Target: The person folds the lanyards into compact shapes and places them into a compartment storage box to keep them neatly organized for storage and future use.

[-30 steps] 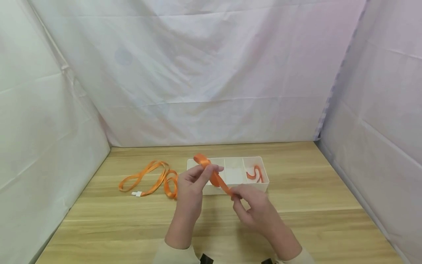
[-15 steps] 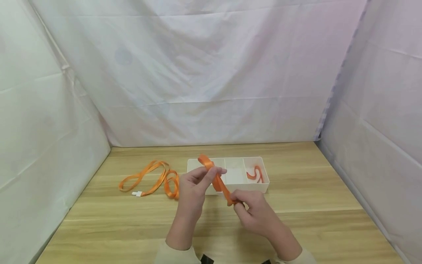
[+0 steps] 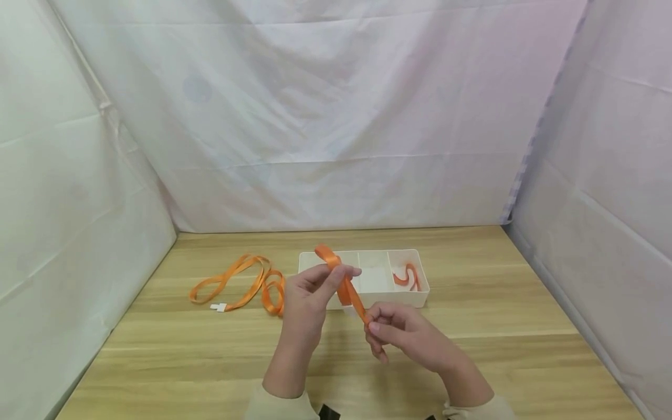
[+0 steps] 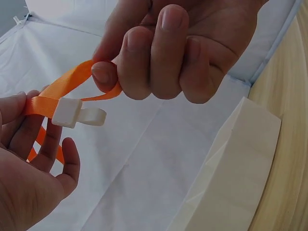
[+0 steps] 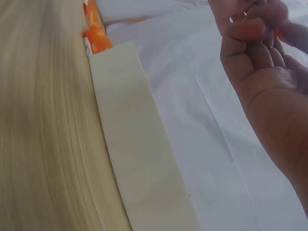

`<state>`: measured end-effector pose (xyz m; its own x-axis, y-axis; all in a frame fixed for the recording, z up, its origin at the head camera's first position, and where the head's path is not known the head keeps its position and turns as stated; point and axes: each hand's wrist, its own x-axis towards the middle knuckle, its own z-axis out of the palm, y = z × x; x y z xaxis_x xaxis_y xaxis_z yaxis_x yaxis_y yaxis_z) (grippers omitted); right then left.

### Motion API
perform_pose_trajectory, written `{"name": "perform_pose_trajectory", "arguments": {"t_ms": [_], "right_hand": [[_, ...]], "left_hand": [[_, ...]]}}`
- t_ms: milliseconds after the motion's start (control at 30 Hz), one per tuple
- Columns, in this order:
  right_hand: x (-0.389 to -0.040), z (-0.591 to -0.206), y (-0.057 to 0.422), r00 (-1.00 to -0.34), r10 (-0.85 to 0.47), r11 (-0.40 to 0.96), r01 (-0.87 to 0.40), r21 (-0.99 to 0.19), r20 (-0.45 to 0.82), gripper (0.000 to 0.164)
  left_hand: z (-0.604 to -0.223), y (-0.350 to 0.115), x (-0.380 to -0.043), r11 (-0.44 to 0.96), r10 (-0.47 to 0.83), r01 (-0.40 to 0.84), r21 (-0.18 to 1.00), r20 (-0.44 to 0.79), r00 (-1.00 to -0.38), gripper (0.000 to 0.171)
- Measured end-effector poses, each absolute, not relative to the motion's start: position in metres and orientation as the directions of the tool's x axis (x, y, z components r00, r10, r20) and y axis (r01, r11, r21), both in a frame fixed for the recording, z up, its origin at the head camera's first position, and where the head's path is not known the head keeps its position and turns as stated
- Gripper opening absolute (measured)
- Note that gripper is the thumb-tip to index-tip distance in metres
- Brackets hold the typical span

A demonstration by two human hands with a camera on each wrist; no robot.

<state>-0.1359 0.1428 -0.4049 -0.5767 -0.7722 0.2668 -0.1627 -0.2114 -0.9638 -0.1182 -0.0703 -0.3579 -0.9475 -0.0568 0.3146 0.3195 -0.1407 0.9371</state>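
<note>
An orange lanyard [image 3: 343,290] hangs looped between my two hands, close over the box. My left hand [image 3: 307,300] pinches it between thumb and forefinger, with the other fingers spread. In the left wrist view, a white plastic buckle [image 4: 67,112] sits on the strap beside the left hand [image 4: 41,149]. My right hand [image 3: 404,333] is lower and to the right, pinching a doubled part of the same strap. Its other fingers curl under, as the right hand [image 4: 168,53] shows from below. In the right wrist view, my right hand [image 5: 262,67] hides most of the strap.
A white divided box [image 3: 385,300] stands behind the hands. Its right compartment contains an orange-red strap [image 3: 412,276]. To the left, a second orange lanyard [image 3: 236,269] with a white clip [image 3: 219,307] lies on the wooden table [image 3: 499,315]. White cloth [image 3: 336,116] encloses three sides.
My left hand has shifted slightly right. The right hand has moved a little lower and changed its grip, its thumb now on top, drawing the strap straighter.
</note>
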Motion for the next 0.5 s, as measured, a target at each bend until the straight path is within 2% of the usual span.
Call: {"name": "perform_pose_trajectory", "arguments": {"t_ms": [67, 267, 367, 500], "right_hand": [[-0.1369, -0.4062, 0.1435, -0.599, -0.758, -0.218, -0.141, -0.966, 0.259, 0.019], [-0.1399, -0.4067, 0.1420, -0.735, -0.647, -0.214, -0.081, -0.974, 0.203, 0.034], [-0.1397, -0.4068, 0.1413, -0.794, -0.575, -0.173, -0.116, -0.978, 0.196, 0.022], [-0.1396, -0.4075, 0.1406, -0.876, -0.453, -0.173, -0.096, -0.980, 0.166, 0.007]], "left_hand": [[-0.3567, -0.0700, -0.1173, -0.144, -0.055, 0.321, 0.936, 0.316, -0.947, 0.021], [-0.3542, -0.0688, -0.1147, -0.150, -0.043, 0.328, 0.933, 0.325, -0.945, 0.021], [-0.3535, -0.0676, -0.1142, -0.152, -0.042, 0.333, 0.931, 0.331, -0.943, 0.020], [-0.3533, -0.0654, -0.1141, -0.151, -0.041, 0.341, 0.928, 0.339, -0.940, 0.019]]}}
